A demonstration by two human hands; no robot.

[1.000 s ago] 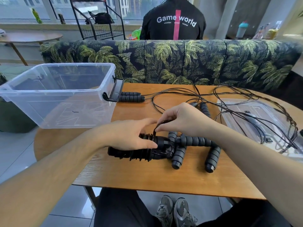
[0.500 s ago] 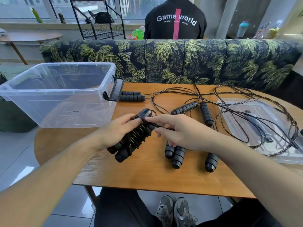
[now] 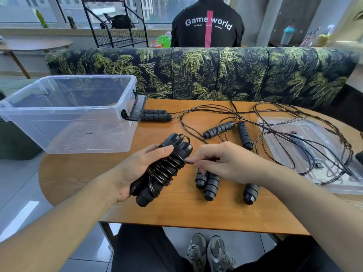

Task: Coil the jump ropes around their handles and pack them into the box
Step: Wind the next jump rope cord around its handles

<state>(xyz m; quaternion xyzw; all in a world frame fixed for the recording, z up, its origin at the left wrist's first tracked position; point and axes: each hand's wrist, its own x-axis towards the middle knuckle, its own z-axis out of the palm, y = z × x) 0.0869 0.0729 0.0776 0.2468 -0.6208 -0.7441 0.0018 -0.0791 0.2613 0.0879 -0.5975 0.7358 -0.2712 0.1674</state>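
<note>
Wooden table (image 3: 176, 214); ribbed foam handles (image 3: 163, 169), perhaps wire-wrapped.

black ropes (image 3: 290, 122), palm-leaf patterned sofa (image 3: 206, 73)

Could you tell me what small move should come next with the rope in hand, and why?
Probably tuck the loose end: the left hand grips the coiled handles, and the right hand pinches the last bit of cord beside the coil. Then the bundle can go into the box, which looks empty.
</note>
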